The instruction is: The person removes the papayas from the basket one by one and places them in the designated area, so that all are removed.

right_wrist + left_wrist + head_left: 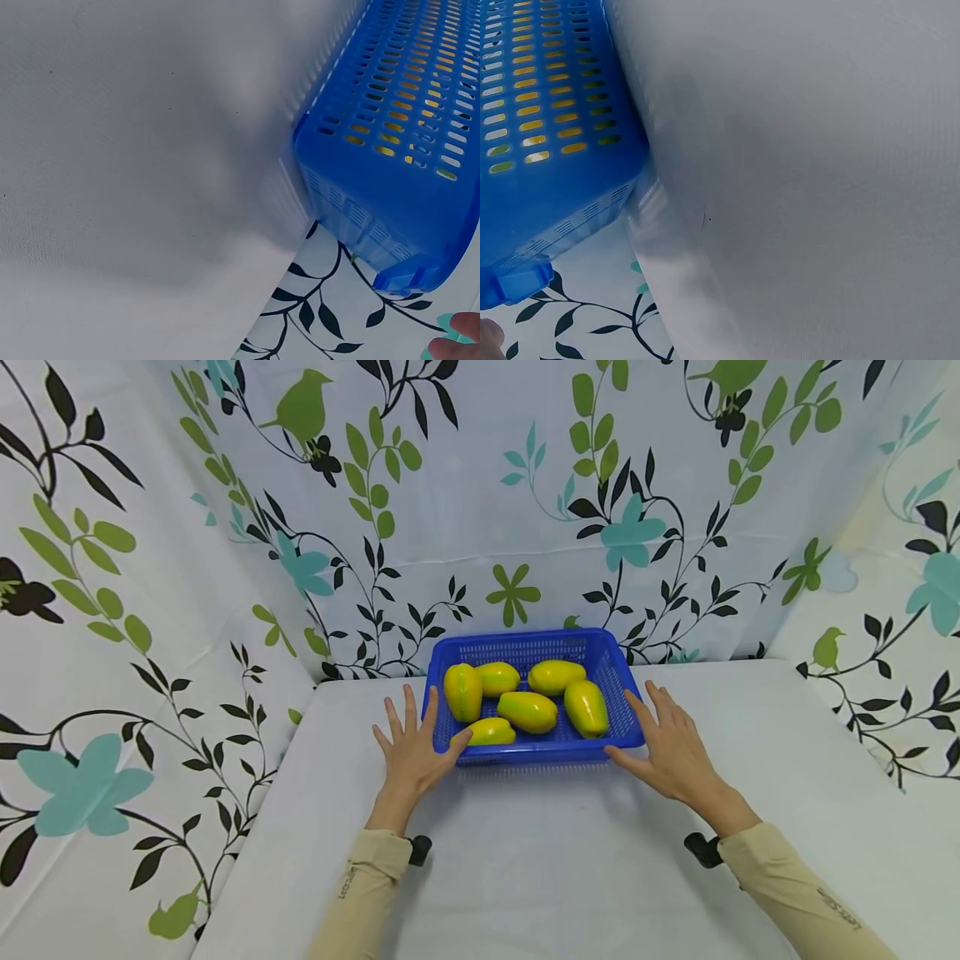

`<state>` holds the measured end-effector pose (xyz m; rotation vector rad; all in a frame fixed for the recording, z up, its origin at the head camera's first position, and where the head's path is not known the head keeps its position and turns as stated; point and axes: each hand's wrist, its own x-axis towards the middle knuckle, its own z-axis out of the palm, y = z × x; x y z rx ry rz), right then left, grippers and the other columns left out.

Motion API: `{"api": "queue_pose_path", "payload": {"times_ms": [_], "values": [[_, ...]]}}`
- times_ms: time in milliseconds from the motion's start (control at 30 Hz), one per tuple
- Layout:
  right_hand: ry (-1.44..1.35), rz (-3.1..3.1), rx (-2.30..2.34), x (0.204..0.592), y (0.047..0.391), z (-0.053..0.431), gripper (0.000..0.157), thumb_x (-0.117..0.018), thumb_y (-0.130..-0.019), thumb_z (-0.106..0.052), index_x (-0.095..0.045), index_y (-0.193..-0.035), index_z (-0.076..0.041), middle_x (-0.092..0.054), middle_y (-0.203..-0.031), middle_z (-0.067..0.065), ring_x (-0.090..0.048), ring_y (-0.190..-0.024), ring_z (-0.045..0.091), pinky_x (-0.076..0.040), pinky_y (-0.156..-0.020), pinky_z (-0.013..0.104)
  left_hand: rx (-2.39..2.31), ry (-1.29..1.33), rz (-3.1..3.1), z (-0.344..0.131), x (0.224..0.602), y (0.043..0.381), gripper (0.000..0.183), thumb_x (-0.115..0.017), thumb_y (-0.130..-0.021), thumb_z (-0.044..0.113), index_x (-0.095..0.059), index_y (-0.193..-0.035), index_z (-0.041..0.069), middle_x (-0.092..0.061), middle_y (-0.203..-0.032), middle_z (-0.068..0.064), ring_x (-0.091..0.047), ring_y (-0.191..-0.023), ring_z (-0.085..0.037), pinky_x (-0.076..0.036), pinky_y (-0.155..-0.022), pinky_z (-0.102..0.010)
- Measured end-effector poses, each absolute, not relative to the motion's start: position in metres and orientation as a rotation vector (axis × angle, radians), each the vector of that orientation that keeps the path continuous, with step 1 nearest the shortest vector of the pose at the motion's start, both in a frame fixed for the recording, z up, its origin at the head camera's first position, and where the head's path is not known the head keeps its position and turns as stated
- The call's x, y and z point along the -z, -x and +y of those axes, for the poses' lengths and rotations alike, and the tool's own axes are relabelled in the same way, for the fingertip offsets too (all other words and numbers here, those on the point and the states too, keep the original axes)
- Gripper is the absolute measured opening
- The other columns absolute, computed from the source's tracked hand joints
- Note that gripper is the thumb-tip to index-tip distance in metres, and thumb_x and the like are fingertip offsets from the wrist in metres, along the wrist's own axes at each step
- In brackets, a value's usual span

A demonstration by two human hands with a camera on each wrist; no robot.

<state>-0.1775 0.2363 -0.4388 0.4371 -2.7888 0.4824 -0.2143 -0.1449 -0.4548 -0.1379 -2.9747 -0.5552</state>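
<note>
A blue plastic basket (551, 752) with slotted walls sits at the far side of the white table. Several shiny yellow-green fruits (528, 712), shaped like mangoes or small papayas, lie inside it. At the basket's left end is my left hand (415, 752), fingers spread and thumb by the front left corner. My right hand (670, 747) is spread likewise at the right end, its thumb near the front right corner. Whether either thumb touches the rim cannot be told. In the wrist views, the basket's slotted wall (547, 187) fills one side, and only fingertips (459, 334) show.
A cloth (480, 518) printed with leaves, flowers and birds hangs right behind the basket and along both sides. The white tabletop (525, 860) stretches from the basket toward me. Dark wrist mounts (420, 850) sit at both cuffs.
</note>
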Motion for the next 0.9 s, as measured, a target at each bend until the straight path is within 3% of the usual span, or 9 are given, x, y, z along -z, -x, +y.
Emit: {"api": "queue_pose_path", "payload": {"times_ms": [167, 300, 467, 667, 900], "values": [[-0.434, -2.797, -0.458, 0.440, 0.177, 0.236, 0.090, -0.068, -0.084, -0.050, -0.033, -0.152, -0.003, -0.018, -0.157, 0.031, -0.017, -0.141, 0.054, -0.019, -0.109, 0.071, 0.570, 0.112, -2.958, -0.144, 0.456, 0.214, 0.092, -0.038, -0.089, 0.073, 0.002, -0.159, 0.029, 0.020, -0.163, -0.009, 0.024, -0.145, -0.041, 0.007, -0.107, -0.074], [-0.428, -2.825, -0.440, 0.441, 0.177, 0.237, 0.091, -0.066, -0.085, -0.053, -0.031, -0.153, -0.004, -0.015, -0.158, 0.030, -0.014, -0.142, 0.053, -0.016, -0.110, 0.070, 0.742, 0.070, -2.919, -0.143, 0.456, 0.214, 0.086, -0.049, -0.093, 0.050, -0.001, -0.160, 0.025, 0.014, -0.164, -0.012, 0.015, -0.146, -0.045, -0.001, -0.107, -0.076], [-0.438, -2.826, -0.414, 0.442, 0.178, 0.237, 0.091, -0.064, -0.085, -0.055, -0.031, -0.154, -0.006, -0.013, -0.159, 0.030, -0.011, -0.143, 0.053, -0.012, -0.111, 0.070, 0.999, 0.024, -2.835, -0.141, 0.454, 0.215, 0.083, -0.050, -0.088, 0.023, -0.009, -0.160, 0.016, 0.002, -0.165, -0.016, 0.002, -0.147, -0.048, -0.008, -0.108, -0.075], [-0.440, -2.814, -0.411, 0.441, 0.177, 0.236, 0.090, -0.063, -0.085, -0.056, -0.032, -0.154, -0.007, -0.014, -0.159, 0.029, -0.011, -0.143, 0.053, -0.009, -0.111, 0.070, 0.964, -0.011, -2.829, -0.143, 0.457, 0.213, 0.076, -0.045, -0.087, 0.014, -0.019, -0.157, 0.004, -0.009, -0.164, -0.015, -0.011, -0.148, -0.044, -0.015, -0.110, -0.070], [-0.450, -2.828, -0.403, 0.440, 0.177, 0.234, 0.090, -0.062, -0.085, -0.057, -0.033, -0.154, -0.007, -0.013, -0.159, 0.029, -0.011, -0.143, 0.054, -0.009, -0.111, 0.071, 0.882, -0.012, -2.798, -0.148, 0.458, 0.200, 0.072, -0.044, -0.086, 0.010, -0.025, -0.155, 0.000, -0.016, -0.163, -0.015, -0.019, -0.146, -0.045, -0.019, -0.110, -0.070]]}}
